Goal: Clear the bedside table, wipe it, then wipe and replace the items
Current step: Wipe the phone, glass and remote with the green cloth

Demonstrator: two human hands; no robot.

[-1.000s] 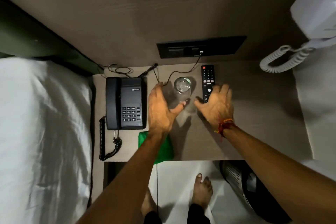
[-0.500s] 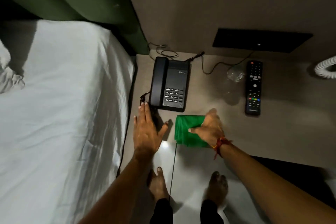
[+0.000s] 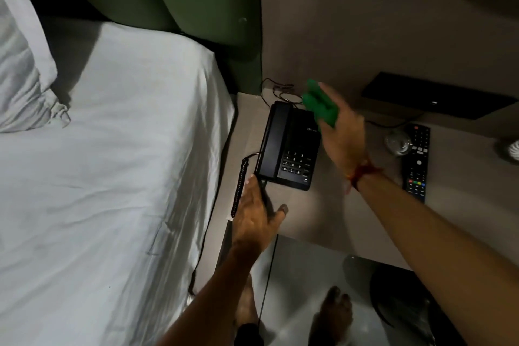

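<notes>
A black desk telephone (image 3: 289, 146) with a coiled cord (image 3: 241, 182) sits on the beige bedside table (image 3: 314, 213). My right hand (image 3: 341, 132) is raised above the phone's far right corner, shut on a folded green cloth (image 3: 320, 105), and looks blurred. My left hand (image 3: 257, 216) rests flat on the table's front left corner, fingers apart, its fingertips touching the phone's near left corner. An empty drinking glass (image 3: 398, 143) stands to the right of the phone. A black remote control (image 3: 416, 161) lies just right of the glass.
A bed with a white sheet (image 3: 112, 163) and pillow (image 3: 22, 70) borders the table on the left, with a green headboard (image 3: 179, 0) behind. A dark socket panel (image 3: 432, 98) sits on the wall. A dark waste bin (image 3: 404, 298) stands on the floor near my bare feet.
My right hand lifted the green cloth off the table's front edge and carried it up over the phone. My left hand stayed at the front left corner. The camera swung further left.
</notes>
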